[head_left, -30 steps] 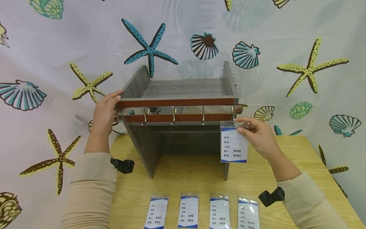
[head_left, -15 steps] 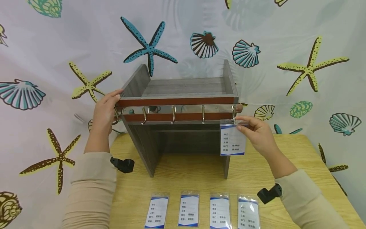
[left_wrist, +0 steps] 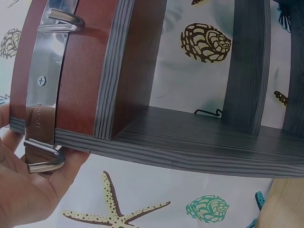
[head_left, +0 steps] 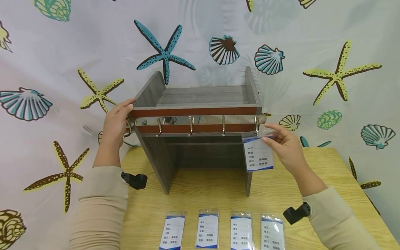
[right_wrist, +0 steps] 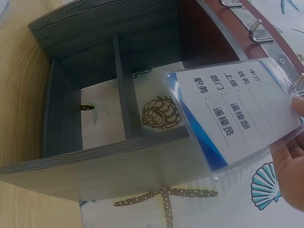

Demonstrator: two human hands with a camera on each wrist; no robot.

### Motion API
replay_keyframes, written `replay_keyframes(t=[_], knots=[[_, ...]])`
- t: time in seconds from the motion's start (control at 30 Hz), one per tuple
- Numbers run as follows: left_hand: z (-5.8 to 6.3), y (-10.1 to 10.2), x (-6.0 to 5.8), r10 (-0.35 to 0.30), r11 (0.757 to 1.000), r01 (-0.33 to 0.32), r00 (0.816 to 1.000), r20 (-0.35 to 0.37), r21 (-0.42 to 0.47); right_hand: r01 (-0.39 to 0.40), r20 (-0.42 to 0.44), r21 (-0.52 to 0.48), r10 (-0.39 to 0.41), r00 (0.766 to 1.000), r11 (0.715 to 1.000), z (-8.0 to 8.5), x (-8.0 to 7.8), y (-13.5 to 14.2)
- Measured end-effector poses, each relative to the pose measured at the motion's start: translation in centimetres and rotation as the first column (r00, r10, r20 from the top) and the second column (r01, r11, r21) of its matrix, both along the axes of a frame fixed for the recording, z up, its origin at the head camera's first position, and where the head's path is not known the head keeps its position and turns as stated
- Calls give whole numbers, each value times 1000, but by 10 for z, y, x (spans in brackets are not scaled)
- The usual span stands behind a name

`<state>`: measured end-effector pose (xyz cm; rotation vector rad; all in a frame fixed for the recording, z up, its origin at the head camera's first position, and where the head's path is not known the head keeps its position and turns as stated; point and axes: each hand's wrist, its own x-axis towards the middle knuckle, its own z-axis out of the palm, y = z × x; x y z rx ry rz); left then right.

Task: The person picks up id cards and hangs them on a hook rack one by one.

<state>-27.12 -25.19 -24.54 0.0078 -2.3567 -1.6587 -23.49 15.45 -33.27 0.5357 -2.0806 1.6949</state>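
My right hand (head_left: 285, 149) pinches a clear-sleeved ID badge (head_left: 258, 156) by its upper right corner, thumb in front. The badge is white with blue edges and printed Chinese text. It hangs slightly tilted, its slotted top edge right at the rightmost metal hook (head_left: 257, 123). In the right wrist view, the face of the badge (right_wrist: 237, 109) is in front of the shelf. My left hand (head_left: 115, 119) holds the left end of the grey wooden shelf (head_left: 203, 95), beside the leftmost hook (left_wrist: 45, 159) of the metal rail (head_left: 206, 120); some of its fingers are hidden behind the shelf.
Several similar badges (head_left: 207, 230) lie in a row on the wooden table (head_left: 200, 198) in front of the shelf. Other bare hooks (head_left: 191, 125) line the rail between my hands. A curtain (head_left: 200, 34) with starfish and shells hangs behind.
The badge in my right hand rose a little, then shifted slightly right and tilted, its top edge staying near the rightmost hook. My left hand keeps its place on the shelf.
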Motion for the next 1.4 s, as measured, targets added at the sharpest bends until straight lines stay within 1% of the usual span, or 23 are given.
replay_keyframes(t=[0.1, 0.27, 0.4, 0.57, 0.87, 0.97, 1.1, 1.4], knots=[[0, 0, 0, 0, 1000, 1, 1000, 2, -3, -5, 6, -8, 5, 1000, 1000, -1, 1, 2], [1, 0, 0, 0, 1000, 0, 1000, 7, -6, -9, 51, -13, 9, 999, 1000, -5, 3, 5], [1, 0, 0, -3, 1000, 3, 1000, 7, -5, -30, 89, -33, 32, 995, 999, -11, 5, 7], [2, 1, 0, -4, 1000, 4, 1000, 5, -4, -40, 121, -35, 44, 992, 999, -22, 8, 13], [1, 0, 1, -1, 1000, 1, 1000, 10, -6, -32, 232, -18, 35, 972, 999, -50, 20, 29], [1, 0, 2, -2, 1000, 2, 1000, 14, -5, -31, 272, -19, 35, 962, 999, -61, 24, 34], [1, 1, 2, -8, 1000, 8, 1000, 15, -14, -40, 337, -23, 45, 940, 999, -75, 30, 36], [2, 2, 1, -1, 1000, 1, 1000, 18, -6, -48, 480, -25, 54, 876, 999, -112, 39, 35]])
